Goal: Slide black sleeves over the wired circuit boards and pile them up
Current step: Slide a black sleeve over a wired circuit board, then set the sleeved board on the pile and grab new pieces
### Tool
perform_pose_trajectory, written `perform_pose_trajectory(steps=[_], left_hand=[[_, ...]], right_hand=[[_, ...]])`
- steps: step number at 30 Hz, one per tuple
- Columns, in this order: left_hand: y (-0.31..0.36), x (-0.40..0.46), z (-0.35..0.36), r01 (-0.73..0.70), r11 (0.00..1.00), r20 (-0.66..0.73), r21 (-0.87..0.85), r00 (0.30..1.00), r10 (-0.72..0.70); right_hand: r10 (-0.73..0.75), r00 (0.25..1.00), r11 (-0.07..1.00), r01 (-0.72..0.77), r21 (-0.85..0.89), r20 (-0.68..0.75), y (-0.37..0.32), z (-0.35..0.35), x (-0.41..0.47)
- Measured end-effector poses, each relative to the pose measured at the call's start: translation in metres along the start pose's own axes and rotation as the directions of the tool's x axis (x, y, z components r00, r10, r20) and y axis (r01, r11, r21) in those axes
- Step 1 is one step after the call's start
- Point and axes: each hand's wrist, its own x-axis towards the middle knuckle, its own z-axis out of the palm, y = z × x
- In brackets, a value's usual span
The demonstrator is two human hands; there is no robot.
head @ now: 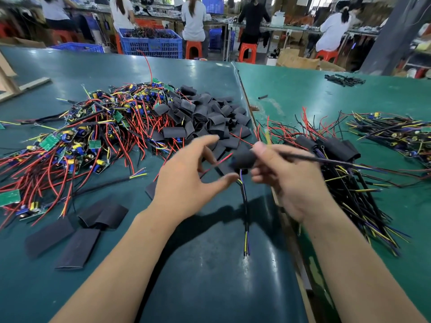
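Your right hand (283,173) pinches a sleeved board (242,159) mid-frame; your left hand (186,180) hangs open beside it. Finished pile (331,148) at right is small — bare boards (77,141) heaped at left remain.

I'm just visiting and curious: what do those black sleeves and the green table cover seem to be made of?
Black sleeves: probably thin, flexible plastic or rubbery tubing with a matte finish; loose ones lie pressed flat with creased edges. Table cover: likely a smooth rubber or vinyl mat, since it shows soft glare patches and seems to lift at its edge.
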Motion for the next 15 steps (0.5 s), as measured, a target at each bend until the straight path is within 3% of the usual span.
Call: perform_pose_trajectory(steps=[3,7,10,15], left_hand=[[-0.005,0.002,-0.001,0.021,0.998,-0.119,-0.060,0.993,-0.028],[-0.006,0.001,0.002,0.014,0.998,-0.081,-0.063,0.996,-0.019],[-0.007,0.000,0.004,0.008,0.999,-0.066,-0.051,0.998,-0.012],[-0.008,0.000,0.003,0.018,0.999,-0.073,-0.049,0.997,-0.022]], right_hand=[[-0.027,0.952,0.979,0.087,0.184,-0.305,-0.014,-0.017,0.008],[0.053,0.832,0.892,0.209,0.400,-0.552,-0.026,-0.035,0.013],[0.104,0.818,0.811,0.259,0.524,-0.566,-0.028,-0.043,0.017],[0.196,0.794,0.768,0.240,0.594,-0.575,-0.022,-0.044,0.020]])
